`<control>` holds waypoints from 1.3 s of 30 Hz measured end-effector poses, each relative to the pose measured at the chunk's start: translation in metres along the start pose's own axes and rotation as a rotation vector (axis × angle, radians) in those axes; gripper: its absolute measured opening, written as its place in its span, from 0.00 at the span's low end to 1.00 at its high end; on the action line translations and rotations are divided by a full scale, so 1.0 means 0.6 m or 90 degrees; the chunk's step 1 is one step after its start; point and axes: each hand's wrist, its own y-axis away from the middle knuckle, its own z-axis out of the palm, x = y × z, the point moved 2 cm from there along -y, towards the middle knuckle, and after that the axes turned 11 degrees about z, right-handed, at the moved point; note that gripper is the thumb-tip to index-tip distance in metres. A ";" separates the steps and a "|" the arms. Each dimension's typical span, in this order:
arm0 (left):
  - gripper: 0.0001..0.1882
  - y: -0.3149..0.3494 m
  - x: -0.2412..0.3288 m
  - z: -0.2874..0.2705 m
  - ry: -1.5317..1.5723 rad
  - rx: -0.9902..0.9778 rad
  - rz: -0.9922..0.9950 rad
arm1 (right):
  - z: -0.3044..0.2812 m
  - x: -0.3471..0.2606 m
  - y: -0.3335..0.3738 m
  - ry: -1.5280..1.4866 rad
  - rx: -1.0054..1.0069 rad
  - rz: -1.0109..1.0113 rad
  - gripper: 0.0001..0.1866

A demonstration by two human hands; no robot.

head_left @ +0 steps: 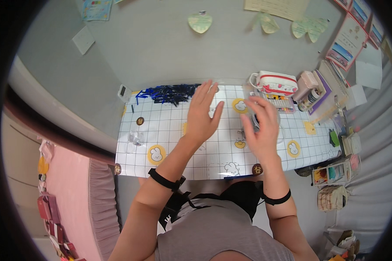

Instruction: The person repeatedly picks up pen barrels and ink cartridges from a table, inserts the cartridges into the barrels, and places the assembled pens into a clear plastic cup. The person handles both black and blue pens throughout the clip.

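Note:
My left hand is over the middle of the table, its fingers stretched out and nothing held. Beside its fingertips, along the table's back edge, lies a heap of short dark blue and black stick-like pieces. My right hand is to the right, with its thumb and fingers apart and slightly curved. Behind its palm a round, pale-rimmed object partly shows; the hand hides most of it, and I cannot tell its kind. Far to the left a small clear container stands on the table.
The table has a white grid cover with rabbit pictures. A white and red pencil case sits at the back right, near a pink box and upright notebooks. A small white digital device stands at the back left corner. Walls border the table.

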 end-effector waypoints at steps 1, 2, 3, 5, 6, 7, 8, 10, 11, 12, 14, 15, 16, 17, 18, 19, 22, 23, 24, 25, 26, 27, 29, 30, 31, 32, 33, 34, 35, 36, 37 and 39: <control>0.31 0.018 -0.020 -0.014 -0.029 -0.005 -0.024 | 0.025 -0.009 0.002 -0.019 -0.031 -0.004 0.20; 0.31 0.040 -0.039 -0.027 -0.057 -0.010 -0.047 | 0.053 -0.016 0.002 -0.014 -0.090 -0.020 0.23; 0.31 0.062 -0.061 -0.041 -0.086 -0.015 -0.071 | 0.083 -0.023 0.005 -0.011 -0.139 0.003 0.26; 0.34 0.108 -0.105 -0.064 -0.128 -0.051 -0.108 | 0.142 -0.036 0.015 0.000 -0.234 0.062 0.31; 0.35 0.133 -0.124 -0.073 -0.153 -0.069 -0.142 | 0.168 -0.039 0.016 0.036 -0.323 0.090 0.39; 0.37 0.157 -0.142 -0.081 -0.175 -0.083 -0.175 | 0.191 -0.045 0.015 0.059 -0.350 0.076 0.39; 0.38 0.178 -0.158 -0.086 -0.203 -0.127 -0.211 | 0.214 -0.051 0.014 0.089 -0.384 0.077 0.40; 0.39 0.218 -0.174 -0.092 -0.259 -0.149 -0.240 | 0.262 -0.063 0.005 0.124 -0.423 0.055 0.40; 0.39 0.234 -0.179 -0.094 -0.282 -0.169 -0.270 | 0.288 -0.067 -0.005 0.128 -0.429 0.032 0.39; 0.38 0.245 -0.179 -0.096 -0.274 -0.166 -0.249 | 0.316 -0.070 -0.017 0.133 -0.436 0.008 0.38; 0.38 0.256 -0.178 -0.099 -0.256 -0.183 -0.246 | 0.381 -0.071 -0.049 0.146 -0.442 -0.020 0.36; 0.38 0.254 -0.177 -0.100 -0.239 -0.163 -0.218 | 0.416 -0.070 -0.065 0.153 -0.445 -0.034 0.36; 0.38 0.252 -0.174 -0.101 -0.221 -0.156 -0.212 | 0.451 -0.068 -0.077 0.188 -0.438 -0.045 0.33; 0.38 0.248 -0.170 -0.101 -0.208 -0.143 -0.201 | 0.482 -0.064 -0.088 0.213 -0.432 -0.060 0.32; 0.37 0.244 -0.168 -0.102 -0.211 -0.138 -0.216 | 0.512 -0.059 -0.098 0.238 -0.426 -0.076 0.32; 0.37 0.242 -0.165 -0.104 -0.198 -0.132 -0.240 | 0.543 -0.055 -0.108 0.265 -0.422 -0.090 0.31; 0.37 0.238 -0.160 -0.109 -0.182 -0.089 -0.277 | 0.615 -0.042 -0.132 0.277 -0.441 -0.145 0.31; 0.36 0.238 -0.160 -0.111 -0.182 -0.074 -0.279 | 0.633 -0.039 -0.136 0.302 -0.458 -0.150 0.31; 0.36 0.239 -0.161 -0.113 -0.182 -0.063 -0.285 | 0.646 -0.039 -0.140 0.273 -0.450 -0.159 0.32; 0.35 0.241 -0.160 -0.116 -0.184 -0.040 -0.280 | 0.657 -0.041 -0.140 0.263 -0.456 -0.152 0.33; 0.34 0.241 -0.160 -0.117 -0.187 -0.019 -0.277 | 0.666 -0.043 -0.141 0.269 -0.473 -0.131 0.34; 0.34 0.242 -0.161 -0.119 -0.185 -0.013 -0.282 | 0.671 -0.049 -0.140 0.259 -0.451 -0.157 0.35; 0.33 0.244 -0.161 -0.124 -0.158 0.014 -0.290 | 0.678 -0.060 -0.138 0.271 -0.425 -0.179 0.37; 0.32 0.244 -0.161 -0.126 -0.145 0.018 -0.298 | 0.683 -0.067 -0.138 0.287 -0.427 -0.178 0.38; 0.32 0.245 -0.161 -0.129 -0.128 0.042 -0.297 | 0.690 -0.074 -0.139 0.305 -0.426 -0.178 0.39; 0.32 0.245 -0.161 -0.133 -0.114 0.064 -0.298 | 0.697 -0.080 -0.141 0.323 -0.425 -0.179 0.40; 0.32 0.246 -0.161 -0.138 -0.100 0.088 -0.300 | 0.703 -0.087 -0.143 0.314 -0.413 -0.196 0.39; 0.32 0.246 -0.161 -0.141 -0.094 0.101 -0.292 | 0.711 -0.093 -0.144 0.305 -0.401 -0.213 0.39; 0.32 0.246 -0.160 -0.144 -0.089 0.117 -0.286 | 0.719 -0.099 -0.146 0.294 -0.389 -0.229 0.39; 0.32 0.246 -0.159 -0.147 -0.084 0.138 -0.277 | 0.728 -0.104 -0.147 0.274 -0.383 -0.266 0.38; 0.33 0.246 -0.159 -0.150 -0.075 0.150 -0.254 | 0.737 -0.110 -0.148 0.254 -0.377 -0.304 0.37; 0.34 0.246 -0.155 -0.154 -0.053 0.188 -0.198 | 0.753 -0.120 -0.146 0.215 -0.382 -0.344 0.36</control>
